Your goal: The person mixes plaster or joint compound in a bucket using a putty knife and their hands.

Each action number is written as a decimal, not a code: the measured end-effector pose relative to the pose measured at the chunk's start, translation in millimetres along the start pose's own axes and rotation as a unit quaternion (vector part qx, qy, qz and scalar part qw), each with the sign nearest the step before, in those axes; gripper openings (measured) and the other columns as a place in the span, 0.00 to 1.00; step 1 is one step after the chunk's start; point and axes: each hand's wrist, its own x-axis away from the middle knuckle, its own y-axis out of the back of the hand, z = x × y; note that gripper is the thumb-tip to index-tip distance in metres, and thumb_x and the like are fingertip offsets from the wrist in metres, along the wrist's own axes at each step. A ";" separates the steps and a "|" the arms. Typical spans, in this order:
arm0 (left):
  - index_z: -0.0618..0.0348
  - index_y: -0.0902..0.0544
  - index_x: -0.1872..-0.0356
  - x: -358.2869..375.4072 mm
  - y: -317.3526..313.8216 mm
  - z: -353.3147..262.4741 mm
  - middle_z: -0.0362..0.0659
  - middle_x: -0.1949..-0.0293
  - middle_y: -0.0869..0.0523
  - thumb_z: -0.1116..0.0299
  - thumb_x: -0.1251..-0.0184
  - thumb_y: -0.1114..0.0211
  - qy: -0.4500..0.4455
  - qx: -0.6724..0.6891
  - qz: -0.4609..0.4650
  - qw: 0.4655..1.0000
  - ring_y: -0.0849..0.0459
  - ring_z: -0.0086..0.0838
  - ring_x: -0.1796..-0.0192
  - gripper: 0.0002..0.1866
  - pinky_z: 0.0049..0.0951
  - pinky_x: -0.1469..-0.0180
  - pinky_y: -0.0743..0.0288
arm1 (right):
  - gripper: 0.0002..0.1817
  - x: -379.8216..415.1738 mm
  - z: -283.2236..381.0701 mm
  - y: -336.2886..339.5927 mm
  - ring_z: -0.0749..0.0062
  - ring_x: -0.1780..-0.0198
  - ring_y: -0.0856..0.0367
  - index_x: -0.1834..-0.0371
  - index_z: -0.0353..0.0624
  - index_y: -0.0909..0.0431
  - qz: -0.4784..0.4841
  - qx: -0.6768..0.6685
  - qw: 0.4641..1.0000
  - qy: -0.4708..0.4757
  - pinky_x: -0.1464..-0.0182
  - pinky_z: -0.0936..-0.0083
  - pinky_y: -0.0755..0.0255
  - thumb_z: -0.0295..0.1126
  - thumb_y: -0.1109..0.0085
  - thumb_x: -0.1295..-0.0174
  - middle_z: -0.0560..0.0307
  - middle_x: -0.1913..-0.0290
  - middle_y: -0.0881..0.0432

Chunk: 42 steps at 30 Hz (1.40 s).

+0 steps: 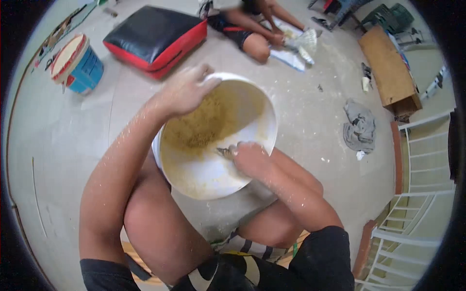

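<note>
A white bucket (264,109) is tilted between my knees, its mouth turned up toward me. Yellowish-brown, crumbly material (201,123) lies in its far left part, and thin residue streaks the inner wall. My left hand (189,89) grips the rim at the upper left, fingers closed over the edge. Inside the mouth, at the lower right, my right hand (250,157) is closed around a small tool (224,153). Only the tool's dark, narrow end shows; its kind is hidden. White specks dot both my forearms.
A black-and-red cushion (155,36) and a blue-and-white pail (85,68) stand at the upper left. Another person (255,34) sits on the floor ahead. Grey cloth (359,127), a wooden box (388,68) and white railings (422,160) are on the right.
</note>
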 end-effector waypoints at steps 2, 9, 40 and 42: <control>0.66 0.22 0.48 -0.7 1.1 0.6 0.55 0.54 0.19 0.56 0.26 0.43 0.017 0.002 0.010 1.000 0.20 0.39 0.48 0.21 0.35 0.43 0.29 | 0.13 9.3 3.5 -0.1 0.51 0.58 0.16 0.54 0.36 0.22 -0.034 -0.018 0.999 -0.021 0.58 0.55 0.22 0.27 0.52 0.39 0.44 0.61 0.18; 0.65 0.24 0.46 5.4 6.8 -13.8 0.56 0.50 0.19 0.57 0.25 0.45 0.021 -0.015 0.012 1.000 0.20 0.42 0.44 0.20 0.37 0.41 0.29 | 0.13 42.7 2.0 15.2 0.51 0.60 0.16 0.52 0.37 0.25 -0.080 -0.041 0.996 -0.028 0.59 0.55 0.22 0.27 0.52 0.38 0.45 0.62 0.19; 0.67 0.19 0.53 -32.6 2.7 -11.3 0.60 0.55 0.16 0.44 0.30 0.46 -0.036 -0.097 0.099 0.990 0.16 0.50 0.51 0.30 0.42 0.46 0.26 | 0.12 110.5 25.4 -43.7 0.42 0.64 0.17 0.55 0.42 0.27 -0.188 -0.254 0.937 -0.151 0.62 0.47 0.24 0.34 0.45 0.38 0.41 0.65 0.19; 0.68 0.18 0.52 -25.1 11.3 -34.5 0.62 0.56 0.15 0.42 0.30 0.47 0.043 -0.083 0.108 0.990 0.16 0.49 0.50 0.32 0.42 0.45 0.26 | 0.13 109.0 24.6 -47.0 0.42 0.64 0.17 0.54 0.42 0.27 -0.194 -0.257 0.935 -0.148 0.62 0.48 0.24 0.35 0.44 0.39 0.41 0.65 0.19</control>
